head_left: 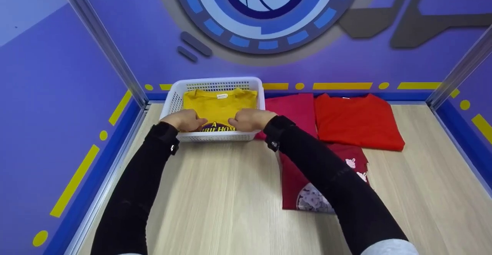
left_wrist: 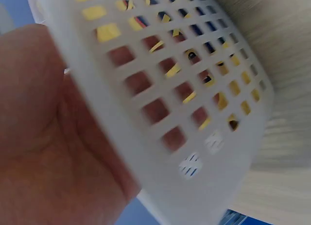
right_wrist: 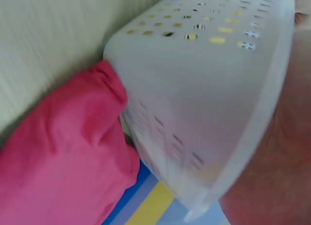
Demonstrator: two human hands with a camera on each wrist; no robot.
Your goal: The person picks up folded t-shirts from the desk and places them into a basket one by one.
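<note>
A yellow T-shirt [head_left: 215,109] with a dark printed patch and yellow lettering lies in a white plastic basket [head_left: 220,136], collar toward the back wall. My left hand [head_left: 186,120] reaches over the near left rim and grips the shirt's near left part, thumb inward. Mirroring it, my right hand [head_left: 250,119] grips the near right part. Most fingers of both hands are hidden. In the left wrist view, skin and yellow cloth show through the holes of the basket wall [left_wrist: 160,81]. The right wrist view shows my right hand [right_wrist: 265,157] behind the rim.
Right of the basket lies a folded pink garment [head_left: 294,110], its edge against the basket side. Beyond it is a folded bright red garment [head_left: 355,118]. A dark red garment [head_left: 291,187] with a printed picture lies nearer, partly under my right sleeve. Printed panels [head_left: 269,68] enclose the table.
</note>
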